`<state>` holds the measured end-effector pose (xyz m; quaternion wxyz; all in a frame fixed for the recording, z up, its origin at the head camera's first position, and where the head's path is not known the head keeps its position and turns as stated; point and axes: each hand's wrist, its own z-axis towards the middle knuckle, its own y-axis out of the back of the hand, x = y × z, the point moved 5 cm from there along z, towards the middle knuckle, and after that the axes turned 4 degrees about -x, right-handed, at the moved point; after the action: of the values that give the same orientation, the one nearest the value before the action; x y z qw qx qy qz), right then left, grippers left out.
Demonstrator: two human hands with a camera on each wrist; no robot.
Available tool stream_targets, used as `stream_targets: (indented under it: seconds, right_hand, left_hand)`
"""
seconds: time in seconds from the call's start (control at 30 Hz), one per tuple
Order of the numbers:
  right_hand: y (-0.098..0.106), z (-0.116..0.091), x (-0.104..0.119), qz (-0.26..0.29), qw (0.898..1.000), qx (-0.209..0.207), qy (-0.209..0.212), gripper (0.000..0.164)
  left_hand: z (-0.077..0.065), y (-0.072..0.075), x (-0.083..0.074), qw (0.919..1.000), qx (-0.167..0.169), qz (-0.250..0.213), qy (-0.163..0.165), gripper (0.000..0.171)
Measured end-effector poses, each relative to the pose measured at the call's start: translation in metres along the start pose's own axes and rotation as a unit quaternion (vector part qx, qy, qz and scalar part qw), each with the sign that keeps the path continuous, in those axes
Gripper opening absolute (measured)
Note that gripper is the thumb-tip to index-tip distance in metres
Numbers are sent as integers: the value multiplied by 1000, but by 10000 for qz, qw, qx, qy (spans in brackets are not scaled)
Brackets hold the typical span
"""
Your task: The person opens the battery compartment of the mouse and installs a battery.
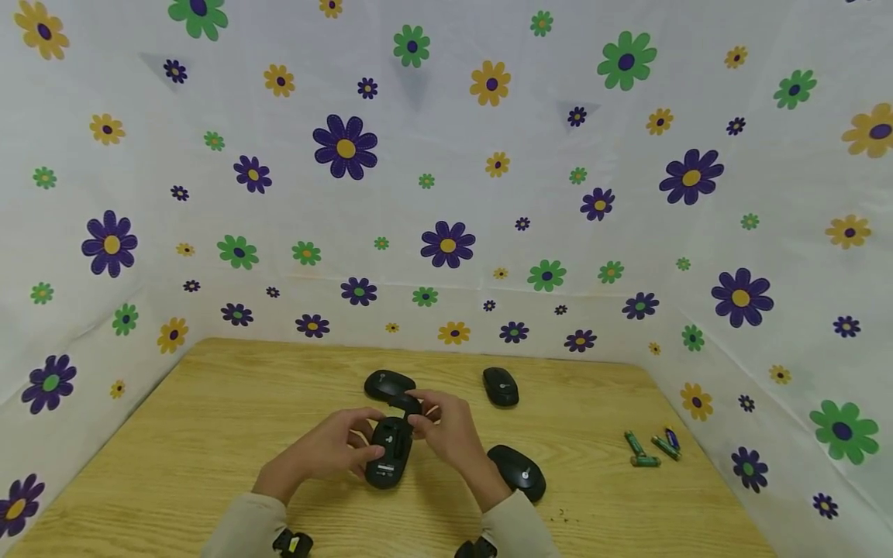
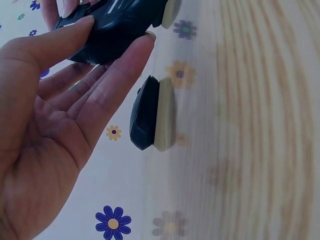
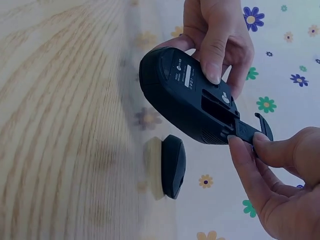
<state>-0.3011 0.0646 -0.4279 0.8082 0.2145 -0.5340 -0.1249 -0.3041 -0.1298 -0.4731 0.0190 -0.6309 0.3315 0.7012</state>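
Observation:
My left hand [image 1: 331,448] grips a black computer mouse [image 1: 387,457] above the table, its underside turned up. In the right wrist view, the left thumb presses on that underside beside the label, and the battery slot [image 3: 217,110] lies uncovered with no battery visible in it. The right hand [image 1: 449,434] pinches a black battery cover [image 3: 246,131] between thumb and forefinger. This cover has a curved end and sits at the end of the slot; whether it is fully apart from the mouse, I cannot tell. The left wrist view shows the mouse [image 2: 117,30] between thumb and fingers.
Behind the hands lies a black mouse [image 1: 385,383], with another mouse [image 1: 501,387] farther right. A third mouse [image 1: 519,471] rests beside the right wrist. Several batteries [image 1: 645,461] are scattered on the wooden table [image 1: 279,380] at right. Flowered cloth [image 1: 446,194] encloses the back and sides.

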Motion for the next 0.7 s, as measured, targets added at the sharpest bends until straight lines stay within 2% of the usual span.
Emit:
stream_targets:
  seconds: [0.23, 0.7]
  right_hand:
    - [4, 3, -1, 190, 9998, -88, -50, 37]
    - [14, -2, -10, 48, 9998, -95, -148, 40]
  left_hand:
    - [-1, 3, -1, 10000, 22, 62, -27, 60]
    - [-4, 11, 5, 10000, -77, 3, -52, 63]
